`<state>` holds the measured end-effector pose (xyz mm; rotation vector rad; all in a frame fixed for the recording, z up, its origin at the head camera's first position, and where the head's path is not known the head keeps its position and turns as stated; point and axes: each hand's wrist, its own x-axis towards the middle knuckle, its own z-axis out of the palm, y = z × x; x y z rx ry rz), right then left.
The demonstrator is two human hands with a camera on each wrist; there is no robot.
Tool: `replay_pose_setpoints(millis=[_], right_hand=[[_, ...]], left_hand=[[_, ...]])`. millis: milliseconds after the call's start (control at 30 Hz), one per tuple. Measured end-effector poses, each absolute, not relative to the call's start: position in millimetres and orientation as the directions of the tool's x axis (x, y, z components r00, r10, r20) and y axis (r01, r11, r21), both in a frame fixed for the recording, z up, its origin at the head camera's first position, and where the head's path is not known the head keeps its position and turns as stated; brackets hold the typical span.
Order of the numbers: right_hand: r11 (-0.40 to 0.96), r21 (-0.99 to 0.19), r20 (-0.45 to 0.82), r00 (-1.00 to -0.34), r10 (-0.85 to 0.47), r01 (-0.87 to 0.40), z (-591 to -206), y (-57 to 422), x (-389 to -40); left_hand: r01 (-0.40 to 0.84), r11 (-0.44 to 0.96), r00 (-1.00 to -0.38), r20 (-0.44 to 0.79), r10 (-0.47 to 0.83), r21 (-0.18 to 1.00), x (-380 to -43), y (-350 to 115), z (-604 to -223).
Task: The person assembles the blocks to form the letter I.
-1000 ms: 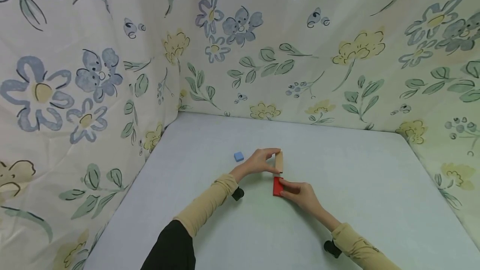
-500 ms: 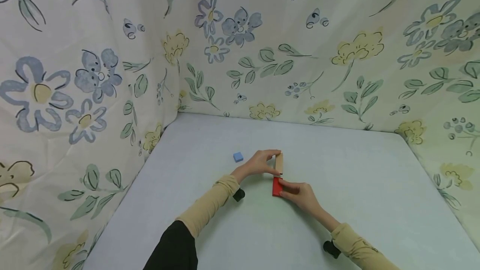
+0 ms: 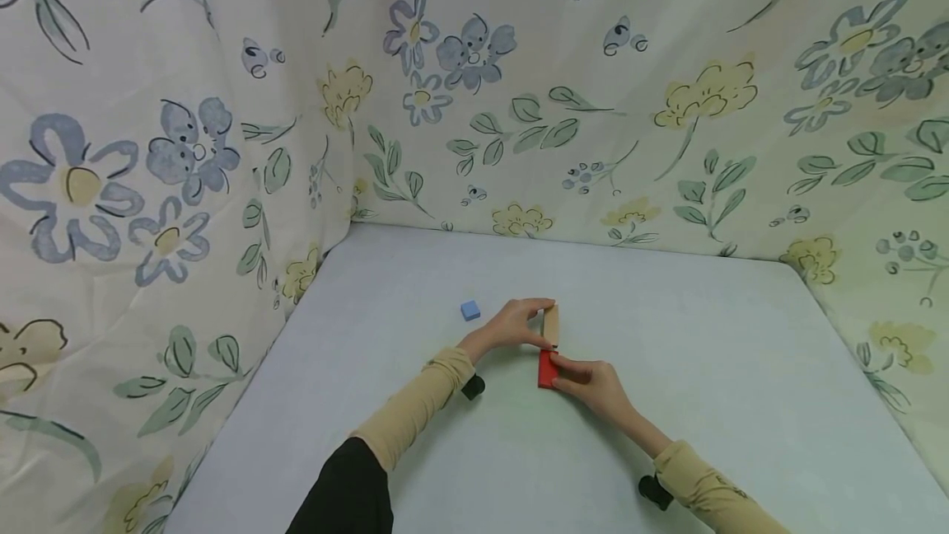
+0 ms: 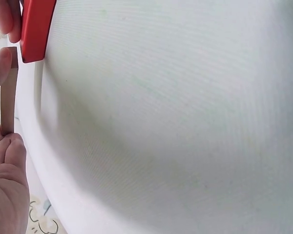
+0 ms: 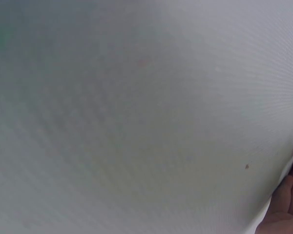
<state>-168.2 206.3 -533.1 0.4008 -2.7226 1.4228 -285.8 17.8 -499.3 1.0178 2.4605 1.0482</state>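
In the head view a thin tan wooden block (image 3: 552,325) is held lengthwise by my left hand (image 3: 508,325), thumb at its near end and fingers at its far end. Just below it lies a flat red block (image 3: 547,370), which my right hand (image 3: 599,386) pinches from the right side. The two blocks stand almost end to end, the left thumb tip right at the red block's far edge. From the left wrist, the wooden block (image 4: 8,97) has a darker end face close to the corner of the red block (image 4: 36,31). The right wrist view catches only a sliver of red.
A small blue block (image 3: 470,311) lies on the white table (image 3: 704,369), left of my left hand. Flowered cloth (image 3: 504,163) hangs behind the table and along its left and right sides. Dark wrist cameras sit under both forearms.
My left hand has brought the wooden block slightly nearer, narrowing the gap to the red block. The right hand keeps its grip and barely moves.
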Motion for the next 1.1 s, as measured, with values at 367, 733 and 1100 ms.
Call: replay_pose_setpoints(millis=[367, 733, 1100], right_hand=[[0.531, -0.811, 0.149, -0.964, -0.219, -0.246, -533.1, 206.6, -168.3], [0.526, -0.818, 0.139, -0.967, -0.213, -0.233, -534.4, 207.1, -168.6], [0.532, -0.814, 0.145, -0.968, -0.205, -0.234, -533.3, 206.6, -167.7]], left_hand=[[0.501, 0.501, -0.713, 0.008, 0.701, 0.705, -284.2, 18.2, -503.3], [0.524, 0.519, -0.707, 0.005, 0.707, 0.675, -286.4, 19.2, -506.2], [0.524, 0.534, -0.703, -0.017, 0.711, 0.663, -285.1, 17.1, -505.0]])
